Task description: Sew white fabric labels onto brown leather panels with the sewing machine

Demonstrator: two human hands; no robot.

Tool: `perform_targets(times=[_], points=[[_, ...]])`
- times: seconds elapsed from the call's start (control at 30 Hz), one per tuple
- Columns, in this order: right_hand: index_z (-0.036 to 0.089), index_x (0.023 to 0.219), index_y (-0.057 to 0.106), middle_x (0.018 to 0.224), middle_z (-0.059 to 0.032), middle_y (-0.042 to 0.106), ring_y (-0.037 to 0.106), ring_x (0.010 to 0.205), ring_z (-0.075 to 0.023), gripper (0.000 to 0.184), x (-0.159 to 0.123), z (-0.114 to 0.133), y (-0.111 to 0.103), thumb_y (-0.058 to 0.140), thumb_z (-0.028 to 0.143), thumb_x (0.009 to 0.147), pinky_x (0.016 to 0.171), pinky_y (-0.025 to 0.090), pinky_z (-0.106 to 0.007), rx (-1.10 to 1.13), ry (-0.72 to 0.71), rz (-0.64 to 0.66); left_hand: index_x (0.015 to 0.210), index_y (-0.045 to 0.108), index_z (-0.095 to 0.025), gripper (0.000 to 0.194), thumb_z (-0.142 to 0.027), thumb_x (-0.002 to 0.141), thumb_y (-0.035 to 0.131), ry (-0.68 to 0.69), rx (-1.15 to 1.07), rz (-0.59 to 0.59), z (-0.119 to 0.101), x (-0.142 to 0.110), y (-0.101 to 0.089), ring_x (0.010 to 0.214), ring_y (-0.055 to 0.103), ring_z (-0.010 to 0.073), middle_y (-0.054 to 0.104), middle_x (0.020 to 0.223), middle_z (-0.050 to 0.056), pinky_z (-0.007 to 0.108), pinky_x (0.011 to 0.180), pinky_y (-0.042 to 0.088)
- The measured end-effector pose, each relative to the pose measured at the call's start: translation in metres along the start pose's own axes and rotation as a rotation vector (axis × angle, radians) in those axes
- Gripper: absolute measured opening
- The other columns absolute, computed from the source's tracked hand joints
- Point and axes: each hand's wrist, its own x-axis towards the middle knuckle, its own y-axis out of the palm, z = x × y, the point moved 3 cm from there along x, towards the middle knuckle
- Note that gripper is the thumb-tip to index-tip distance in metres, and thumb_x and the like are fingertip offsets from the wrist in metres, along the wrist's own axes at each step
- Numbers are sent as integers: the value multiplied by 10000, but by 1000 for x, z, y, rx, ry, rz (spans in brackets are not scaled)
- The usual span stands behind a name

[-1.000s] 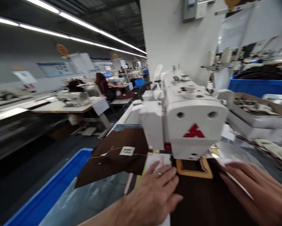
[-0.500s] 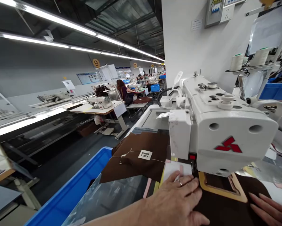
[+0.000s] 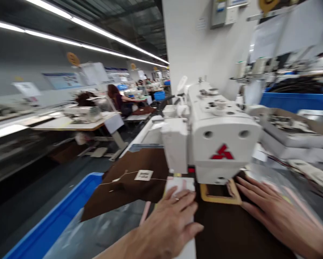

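Observation:
A white industrial sewing machine [image 3: 223, 144] with a red emblem stands in front of me. Dark brown fabric [image 3: 220, 230] lies under its head, and a yellowish rectangular clamp frame [image 3: 220, 201] rests on the cloth. My left hand [image 3: 174, 216], wearing a ring, is spread flat over a white pattern piece [image 3: 180, 184] and the fabric's left edge. On the other side my right hand [image 3: 269, 205] lies with fingers stretched, its tips on the brown cloth beside the clamp frame. Another brown piece [image 3: 134, 190] with a white printed label [image 3: 143, 175] and loose thread hangs at the left.
A blue bin [image 3: 77, 194] sits low at the left, below the table edge. Thread cones [image 3: 258, 66] stand behind on the right, near a blue crate [image 3: 298, 106] and a cardboard box [image 3: 293, 122]. Farther back, a person [image 3: 120, 100] sits at another sewing table.
The view has swung to the right, so the machine appears further left. My right hand has come further into view and now lies closer to the clamp frame. My left hand stays on the white piece.

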Motion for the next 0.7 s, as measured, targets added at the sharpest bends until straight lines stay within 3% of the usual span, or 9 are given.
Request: perform_targets(times=[0.1, 0.17, 0.27, 0.4, 0.57, 0.7], points=[[257, 1559, 564, 1659, -76, 447, 365, 1568, -362, 525, 21, 16, -22, 420, 472, 1102, 1249, 367, -654, -64, 106, 141, 1220, 736, -213, 326, -368, 1111, 471, 101, -4, -228, 0, -4, -7, 1343, 630, 178, 691, 1410, 21, 374, 1288, 368], [216, 1562, 559, 1669, -101, 419, 342, 1577, -363, 536, 21, 22, -33, 401, 457, 1109, 1262, 330, -666, -66, 153, 169, 1269, 728, -207, 307, -327, 1074, 523, 205, 102, -130, -2, -6, -8, 1372, 610, 185, 653, 1461, 12, 370, 1279, 385], [257, 1578, 539, 1686, -69, 378, 331, 1580, -362, 550, 4, 31, -43, 404, 509, 1109, 1279, 276, -680, -43, 168, 216, 1327, 718, -208, 404, -470, 1046, 595, 325, 285, -71, -6, -5, -15, 1334, 644, 203, 637, 1471, -1, 329, 1151, 528], [267, 1598, 507, 1692, -42, 347, 268, 1597, -374, 583, -7, 40, -42, 425, 553, 1096, 1286, 236, -695, 9, 163, 365, 1354, 711, -206, 494, -561, 1035, 586, 269, 375, -72, -1, 0, -15, 1304, 669, 255, 619, 1485, 7, 389, 1050, 609], [275, 1636, 437, 1715, -35, 300, 244, 1610, -354, 584, 19, 37, -41, 372, 535, 1119, 1288, 235, -689, 19, 137, 334, 1410, 671, -181, 485, -510, 1069, 565, 77, 298, -58, 12, -4, 1, 1431, 565, 265, 549, 1567, 49, 430, 1177, 519], [243, 1583, 530, 1693, -59, 348, 298, 1593, -358, 559, 7, 39, -44, 395, 509, 1111, 1294, 236, -682, -14, 134, 270, 1420, 668, -248, 474, -541, 1062, 567, 216, 312, -70, 7, -11, -3, 1425, 568, 209, 522, 1588, -29, 350, 1233, 445]])
